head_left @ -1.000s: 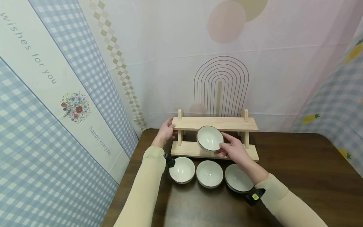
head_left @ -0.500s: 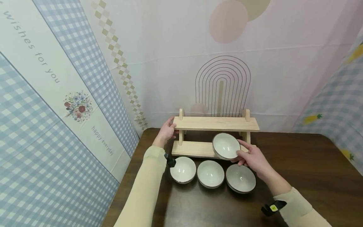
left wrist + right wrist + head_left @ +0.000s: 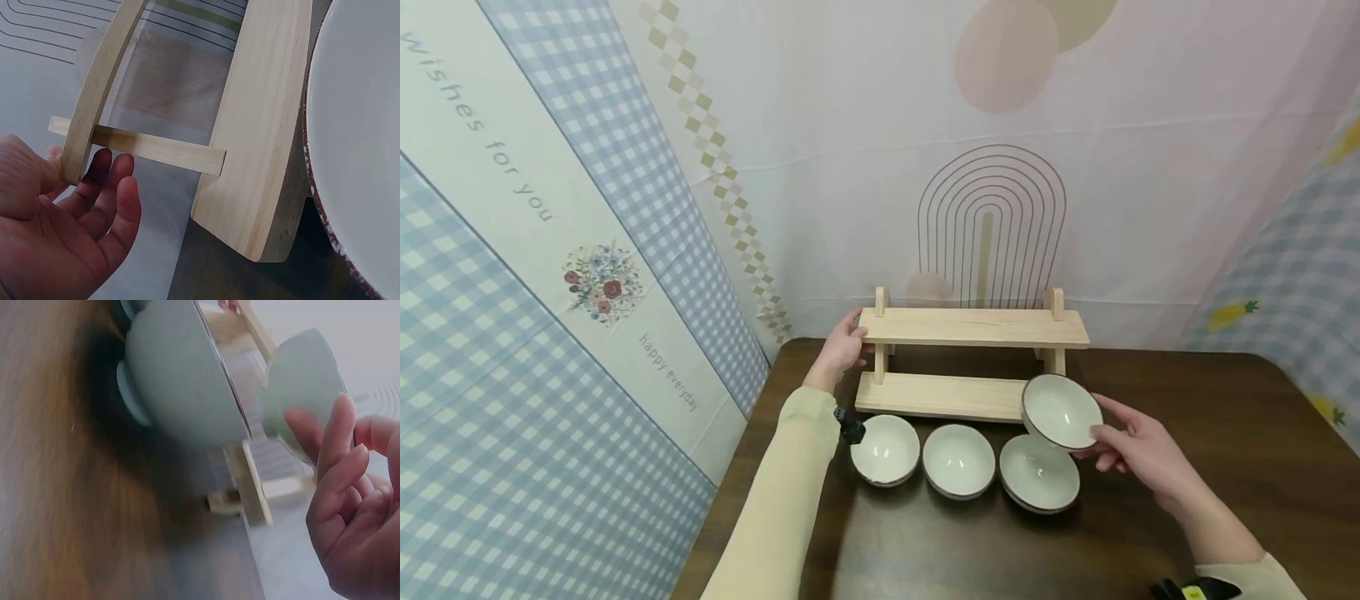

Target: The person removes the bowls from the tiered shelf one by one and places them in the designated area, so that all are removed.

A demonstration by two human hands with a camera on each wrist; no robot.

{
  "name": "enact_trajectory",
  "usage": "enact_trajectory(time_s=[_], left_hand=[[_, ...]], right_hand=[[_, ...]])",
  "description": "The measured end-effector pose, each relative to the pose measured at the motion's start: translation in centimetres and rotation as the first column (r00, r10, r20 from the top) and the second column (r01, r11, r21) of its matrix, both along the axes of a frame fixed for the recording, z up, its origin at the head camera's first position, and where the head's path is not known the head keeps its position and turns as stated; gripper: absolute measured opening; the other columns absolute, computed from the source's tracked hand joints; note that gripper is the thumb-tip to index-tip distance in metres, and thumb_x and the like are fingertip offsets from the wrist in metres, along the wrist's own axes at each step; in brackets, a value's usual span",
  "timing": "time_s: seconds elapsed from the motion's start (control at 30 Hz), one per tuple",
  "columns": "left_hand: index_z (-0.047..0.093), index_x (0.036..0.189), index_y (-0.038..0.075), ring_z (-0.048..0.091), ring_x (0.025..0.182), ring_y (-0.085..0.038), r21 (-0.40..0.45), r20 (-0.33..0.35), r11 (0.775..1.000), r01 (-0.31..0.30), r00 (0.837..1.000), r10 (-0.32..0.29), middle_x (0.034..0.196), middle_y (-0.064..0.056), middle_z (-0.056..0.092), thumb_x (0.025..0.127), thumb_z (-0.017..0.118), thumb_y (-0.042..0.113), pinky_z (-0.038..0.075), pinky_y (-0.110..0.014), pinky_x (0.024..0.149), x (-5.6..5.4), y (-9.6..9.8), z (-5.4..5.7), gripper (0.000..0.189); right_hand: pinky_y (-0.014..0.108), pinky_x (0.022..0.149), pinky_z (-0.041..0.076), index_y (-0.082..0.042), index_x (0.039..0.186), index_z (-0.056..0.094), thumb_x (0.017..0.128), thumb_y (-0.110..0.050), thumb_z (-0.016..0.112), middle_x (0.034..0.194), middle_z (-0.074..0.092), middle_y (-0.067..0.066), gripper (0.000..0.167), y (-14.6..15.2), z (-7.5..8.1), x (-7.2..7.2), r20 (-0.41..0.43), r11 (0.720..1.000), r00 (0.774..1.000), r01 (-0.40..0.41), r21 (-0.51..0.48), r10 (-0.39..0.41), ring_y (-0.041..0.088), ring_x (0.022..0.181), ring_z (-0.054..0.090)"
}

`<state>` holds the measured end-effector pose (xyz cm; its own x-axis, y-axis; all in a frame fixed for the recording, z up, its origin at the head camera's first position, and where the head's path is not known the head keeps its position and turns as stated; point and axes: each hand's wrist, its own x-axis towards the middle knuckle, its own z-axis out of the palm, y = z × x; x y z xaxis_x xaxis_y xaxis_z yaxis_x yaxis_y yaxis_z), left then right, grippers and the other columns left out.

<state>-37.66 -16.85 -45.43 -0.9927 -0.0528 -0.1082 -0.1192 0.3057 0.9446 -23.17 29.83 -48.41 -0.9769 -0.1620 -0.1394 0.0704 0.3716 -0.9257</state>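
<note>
My right hand (image 3: pixel 1138 446) pinches the rim of a white bowl (image 3: pixel 1060 410) with a dark edge. That bowl is tilted and held above the right-hand bowl (image 3: pixel 1039 475) on the table, which looks like a stack. In the right wrist view the thumb and fingers meet at the rim of the held bowl (image 3: pixel 306 381). My left hand (image 3: pixel 838 350) grips the left end of the upper board of a two-tier wooden shelf (image 3: pixel 973 325). The left wrist view shows that hand (image 3: pixel 81 219) with its fingers curled beneath the board's end.
A left bowl (image 3: pixel 885 451) and a middle bowl (image 3: pixel 958 461) stand in a row before the shelf's lower board (image 3: pixel 940 395). The dark wooden table (image 3: pixel 925 550) reaches to a printed cloth backdrop (image 3: pixel 842 200) behind the shelf.
My right hand has carried the bowl from in front of the shelf's middle rightward and down, to above the right-hand bowl. The left hand stays at the shelf's end.
</note>
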Motion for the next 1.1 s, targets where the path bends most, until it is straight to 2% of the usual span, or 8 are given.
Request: enact_trajectory(time_s=[0.27,0.4,0.5,0.63,0.8,1.1], left_hand=[[0.029,0.171,0.021,0.066,0.104,-0.03,0.0,-0.008,1.0,-0.006,1.0,0.006,0.149,-0.019,0.053,0.117,0.043,0.017,0.054,-0.032,0.069,-0.2,0.2,0.2,0.056],[0.029,0.171,0.021,0.066,0.104,-0.03,0.009,-0.008,1.0,-0.008,1.0,0.008,0.15,-0.019,0.052,0.117,0.042,0.017,0.055,-0.033,0.07,-0.2,0.3,0.2,0.056],[0.029,0.171,0.021,0.066,0.103,-0.03,0.015,-0.005,1.0,-0.009,1.0,0.009,0.15,-0.019,0.052,0.117,0.043,0.017,0.055,-0.033,0.069,-0.3,0.3,0.3,0.057],[0.028,0.172,0.021,0.065,0.103,-0.03,0.02,-0.004,1.0,-0.013,1.0,0.013,0.152,-0.019,0.052,0.117,0.042,0.017,0.055,-0.032,0.068,-0.3,0.4,0.3,0.057],[0.028,0.172,0.02,0.065,0.105,-0.031,0.021,0.005,1.0,-0.022,1.0,0.022,0.152,-0.02,0.051,0.117,0.042,0.017,0.055,-0.032,0.069,-0.4,0.4,0.2,0.056],[0.028,0.172,0.021,0.066,0.105,-0.03,0.022,0.013,0.999,-0.024,1.0,0.024,0.151,-0.02,0.051,0.117,0.042,0.017,0.054,-0.031,0.067,-0.6,0.6,0.2,0.057]], right_hand=[[0.026,0.056,0.049,0.002,0.167,0.024,0.111,-0.016,0.06,0.089,0.08,0.016,0.07,4.5,-0.9,1.0,-0.041,1.0,0.999,-0.012,0.017,0.013,0.014,0.062,0.069],[0.026,0.055,0.048,-0.019,0.166,0.035,0.111,-0.016,0.061,0.089,0.08,0.016,0.061,6.3,-1.4,1.2,-0.042,1.0,0.999,-0.019,0.02,0.019,0.014,0.062,0.068],[0.026,0.055,0.047,-0.04,0.155,0.042,0.111,-0.016,0.06,0.089,0.08,0.016,0.054,7.4,-1.7,1.3,-0.034,0.999,0.999,-0.035,0.013,0.036,0.014,0.061,0.068],[0.026,0.054,0.047,-0.055,0.142,0.043,0.111,-0.016,0.059,0.09,0.08,0.018,0.052,8.8,-2.0,1.2,-0.015,0.996,0.996,-0.086,0.018,0.086,0.016,0.062,0.069],[0.027,0.056,0.049,-0.065,0.13,0.045,0.112,-0.018,0.058,0.093,0.079,0.019,0.052,10.4,-2.3,1.1,0.031,0.987,0.987,-0.158,0.023,0.158,0.018,0.065,0.071],[0.024,0.058,0.049,-0.073,0.125,0.047,0.114,-0.015,0.053,0.095,0.079,0.022,0.059,12.5,-3.5,0.5,0.119,0.964,0.956,-0.266,-0.028,0.268,0.016,0.068,0.072]])
